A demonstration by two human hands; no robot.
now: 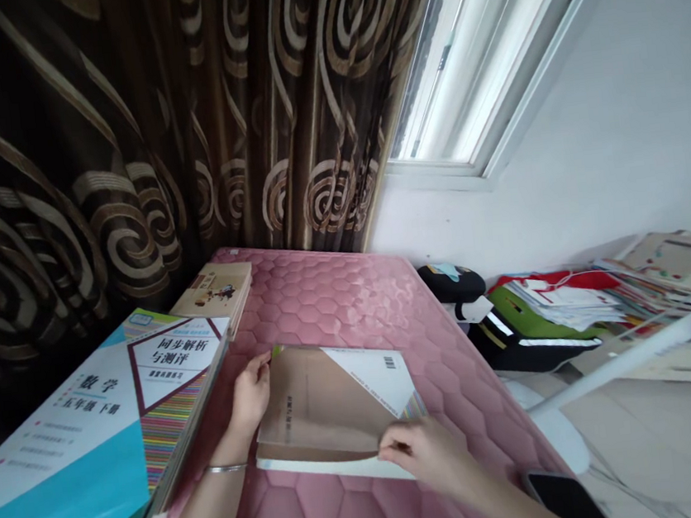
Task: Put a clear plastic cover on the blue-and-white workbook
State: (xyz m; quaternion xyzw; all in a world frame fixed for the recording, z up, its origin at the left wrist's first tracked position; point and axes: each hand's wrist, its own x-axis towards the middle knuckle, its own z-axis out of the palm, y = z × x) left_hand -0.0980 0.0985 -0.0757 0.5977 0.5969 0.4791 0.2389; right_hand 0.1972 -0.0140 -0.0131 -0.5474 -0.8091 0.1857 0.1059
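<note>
Brown-covered book (330,398) lying between the two hands, barcode side up, on pink quilted surface (310,304). By the right hand (427,453), the near edge of its cover is pinched between thumb and fingers; grip narrow. Cover is seen slightly raised from the white pages along that edge. By the left hand (252,394), the far left corner is touched, fingers close together; whether the corner is pinched or only steadied cannot be told. Bracelet (227,468) worn on left wrist.

Just left of the left-hand grip: thick stack of workbooks (91,437), blue and white cover on top, set close along the left forearm, so little room is left on that side. Beyond it, farther from the left hand, beige booklets (218,294) are piled, partly covered by the workbooks.

To the right of the right-hand grip, dark phone (563,500) is placed near the forearm, partly cut off by the frame. Farther right, past the surface's edge: white stand (631,359), black pouch (451,283), green and black bag (524,326), heaped papers (575,299). Beyond both hands, far side closed off by patterned curtain (269,135) and white wall (635,118) with window (478,53).
</note>
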